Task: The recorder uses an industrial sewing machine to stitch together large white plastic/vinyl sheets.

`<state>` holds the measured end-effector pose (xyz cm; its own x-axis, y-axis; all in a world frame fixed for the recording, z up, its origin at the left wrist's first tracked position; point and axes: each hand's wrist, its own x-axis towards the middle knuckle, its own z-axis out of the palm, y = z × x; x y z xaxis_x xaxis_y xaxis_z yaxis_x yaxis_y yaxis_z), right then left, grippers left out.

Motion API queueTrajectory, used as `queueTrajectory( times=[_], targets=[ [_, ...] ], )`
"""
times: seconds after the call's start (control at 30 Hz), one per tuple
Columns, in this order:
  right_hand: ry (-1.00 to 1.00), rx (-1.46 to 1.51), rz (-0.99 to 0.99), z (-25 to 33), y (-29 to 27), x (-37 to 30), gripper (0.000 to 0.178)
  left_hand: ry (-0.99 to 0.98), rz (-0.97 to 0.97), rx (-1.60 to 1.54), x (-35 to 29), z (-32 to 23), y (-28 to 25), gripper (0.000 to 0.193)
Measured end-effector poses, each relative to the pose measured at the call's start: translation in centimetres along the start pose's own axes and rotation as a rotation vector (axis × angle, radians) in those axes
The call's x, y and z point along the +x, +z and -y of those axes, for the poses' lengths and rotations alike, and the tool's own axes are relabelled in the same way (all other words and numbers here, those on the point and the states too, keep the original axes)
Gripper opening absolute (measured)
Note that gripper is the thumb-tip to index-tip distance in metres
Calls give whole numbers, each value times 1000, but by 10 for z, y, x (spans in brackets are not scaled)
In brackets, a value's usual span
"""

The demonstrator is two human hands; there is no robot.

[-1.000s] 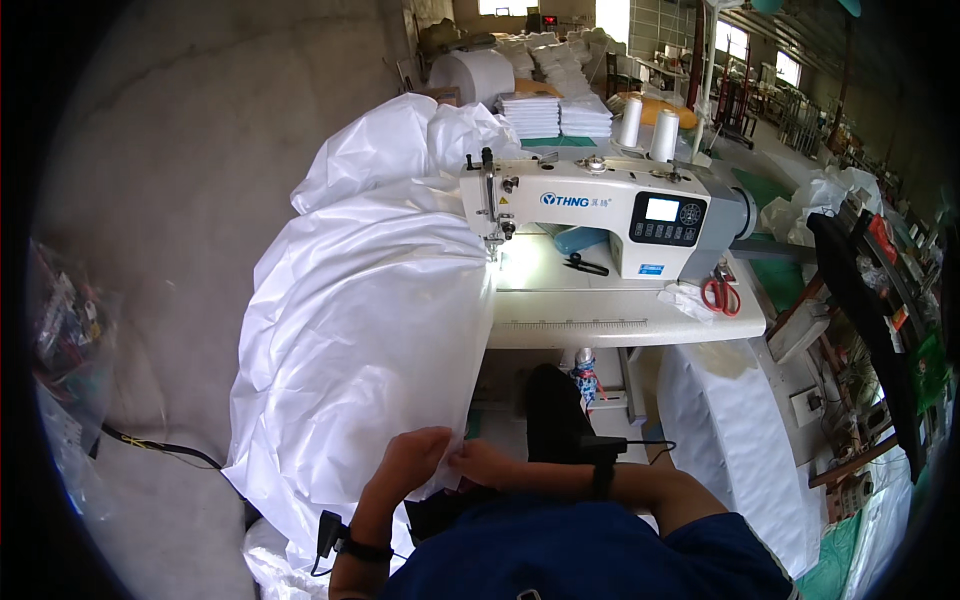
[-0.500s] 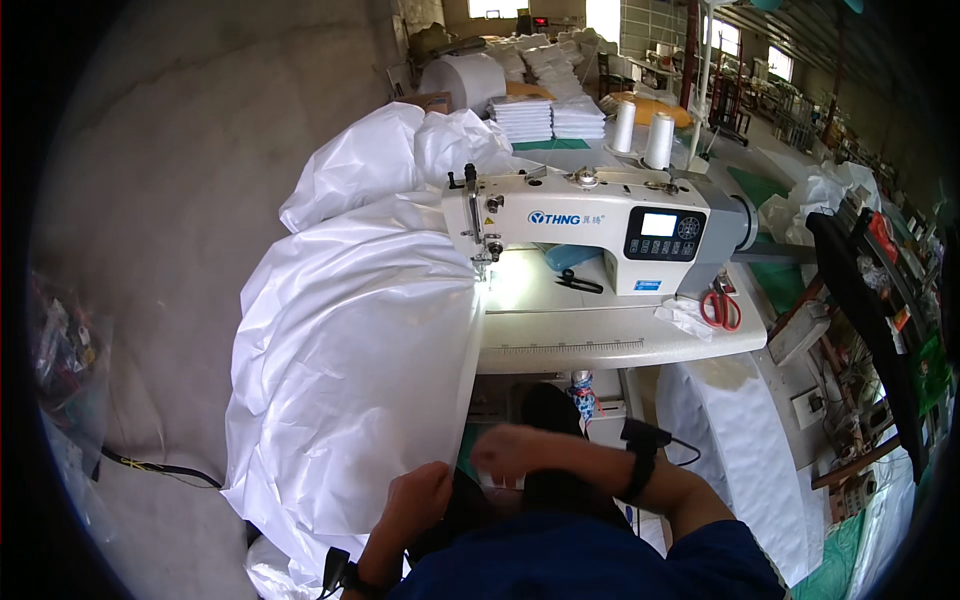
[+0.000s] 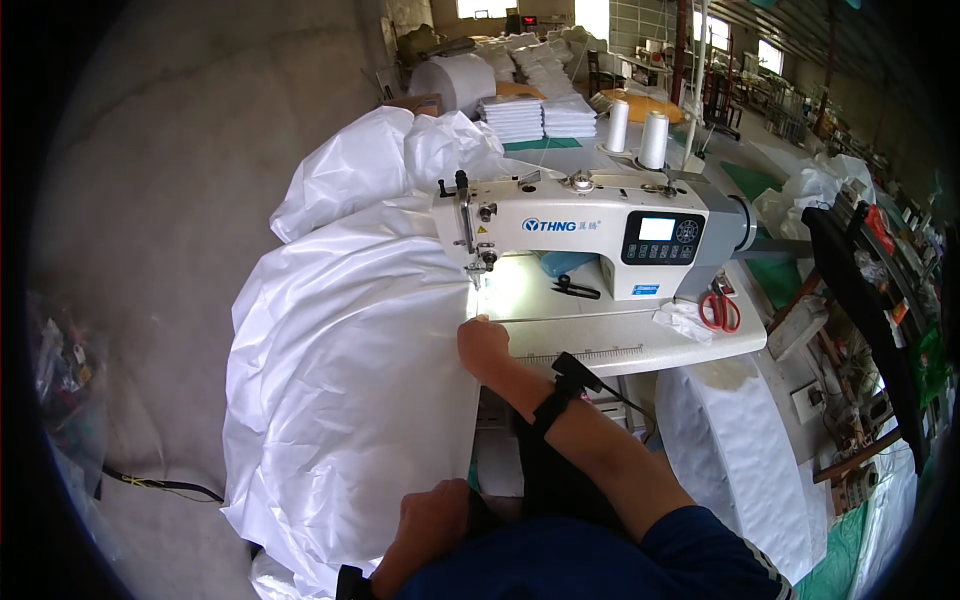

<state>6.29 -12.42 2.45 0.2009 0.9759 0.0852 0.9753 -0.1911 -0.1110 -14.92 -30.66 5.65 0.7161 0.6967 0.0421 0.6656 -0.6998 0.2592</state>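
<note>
A large, glossy white sheet [image 3: 350,390] hangs in folds on the left, its straight right edge running from the sewing machine's needle down toward my lap. The white sewing machine [image 3: 560,222] has its lamp lit over the bed, and the sheet reaches its presser foot [image 3: 477,275]. My right hand [image 3: 483,347] is closed on the sheet's edge at the front of the bed, just below the needle; its fingertips are partly hidden. Low down by my lap, my left hand [image 3: 432,522] is curled at the same edge, fingers bent round the sheet.
Black thread snips [image 3: 577,287] lie on the machine bed beneath the arm. Red-handled scissors [image 3: 719,311] rest at its right end by a crumpled white scrap [image 3: 684,322]. Two thread cones [image 3: 653,140] stand behind the machine, with stacked white bundles [image 3: 512,120] farther back.
My right hand has moved from near my lap up and forward to the sheet's edge below the needle. My left hand has shifted slightly lower along the edge.
</note>
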Motion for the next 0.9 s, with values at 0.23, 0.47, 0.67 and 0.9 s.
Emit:
queueTrajectory(
  times=[0.23, 0.47, 0.67, 0.9],
  targets=[
    [92, 228, -56, 2, 19, -25, 50, -46, -243, -237, 24, 6, -5, 7],
    [93, 299, -64, 5, 18, -40, 49, -53, -295, -358, 62, 23, 11, 8],
    [86, 317, -30, 4, 19, -41, 52, -124, -221, -388, 92, 29, 22, 16],
    [120, 324, -22, 2, 14, -42, 54, -352, -161, -655, 121, 36, 39, 22]
  ],
)
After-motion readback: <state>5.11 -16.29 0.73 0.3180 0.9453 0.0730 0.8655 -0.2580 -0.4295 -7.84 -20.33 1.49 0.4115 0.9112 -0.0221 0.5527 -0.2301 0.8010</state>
